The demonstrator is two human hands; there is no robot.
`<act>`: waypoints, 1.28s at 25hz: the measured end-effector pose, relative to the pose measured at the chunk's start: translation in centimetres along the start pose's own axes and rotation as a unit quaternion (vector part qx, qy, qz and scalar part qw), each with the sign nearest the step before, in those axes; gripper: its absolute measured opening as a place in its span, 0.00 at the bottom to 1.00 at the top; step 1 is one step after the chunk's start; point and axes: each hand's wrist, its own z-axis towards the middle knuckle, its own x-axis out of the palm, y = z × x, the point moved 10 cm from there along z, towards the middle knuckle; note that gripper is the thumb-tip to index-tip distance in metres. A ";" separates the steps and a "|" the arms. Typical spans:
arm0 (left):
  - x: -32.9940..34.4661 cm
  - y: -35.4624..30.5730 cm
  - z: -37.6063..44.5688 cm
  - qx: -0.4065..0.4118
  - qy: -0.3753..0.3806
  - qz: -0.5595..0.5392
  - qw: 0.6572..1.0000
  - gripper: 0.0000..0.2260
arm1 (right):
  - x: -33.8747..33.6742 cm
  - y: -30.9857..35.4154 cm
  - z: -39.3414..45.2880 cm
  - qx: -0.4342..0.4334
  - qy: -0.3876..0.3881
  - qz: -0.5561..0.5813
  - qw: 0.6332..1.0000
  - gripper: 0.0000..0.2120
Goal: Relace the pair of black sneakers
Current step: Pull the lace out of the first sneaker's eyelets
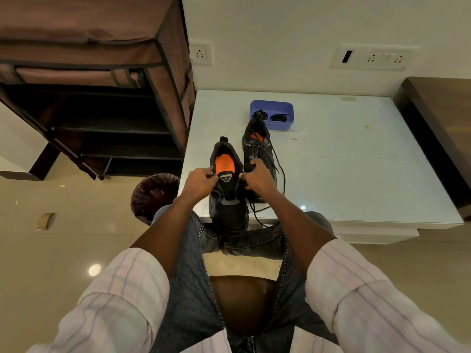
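Both hands curl at the near black sneaker's (pixel 226 197) collar: left hand (pixel 197 183) pinching its left edge, right hand (pixel 256 180) its right. The second sneaker (pixel 257 146) lies beside it on the white surface (pixel 356 161).

Table (pixel 356 174) right half bare, open reach at frame centre-right. Blue tray (pixel 271 126) with laces sits just behind second sneaker (pixel 257 146), blocking upper centre. Loose laces (pixel 279 164) trail right. Shoe rack (pixel 102 98) and bin (pixel 153 192) crowd left.
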 end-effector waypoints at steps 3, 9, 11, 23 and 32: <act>0.2 -1.0 -0.5 0.020 0.001 -0.001 1.000 0.19 | -0.3 0.5 -0.2 -0.035 0.020 0.029 0.999 0.27; 3.2 -1.5 -0.4 0.033 0.052 0.013 0.998 0.12 | 0.6 0.4 0.2 -0.053 0.092 -0.026 0.994 0.10; 4.0 -1.0 -0.2 0.010 0.071 -0.015 0.997 0.13 | 0.6 0.3 0.2 -0.054 0.104 -0.023 0.993 0.10; 0.7 0.7 -0.7 -0.098 0.034 -0.281 0.954 0.11 | 0.6 1.7 -0.6 -0.097 0.097 -0.061 0.989 0.10; 0.1 1.5 -0.7 -0.133 -0.051 -0.284 0.948 0.07 | 0.9 1.0 -0.2 -0.048 0.120 -0.013 0.992 0.16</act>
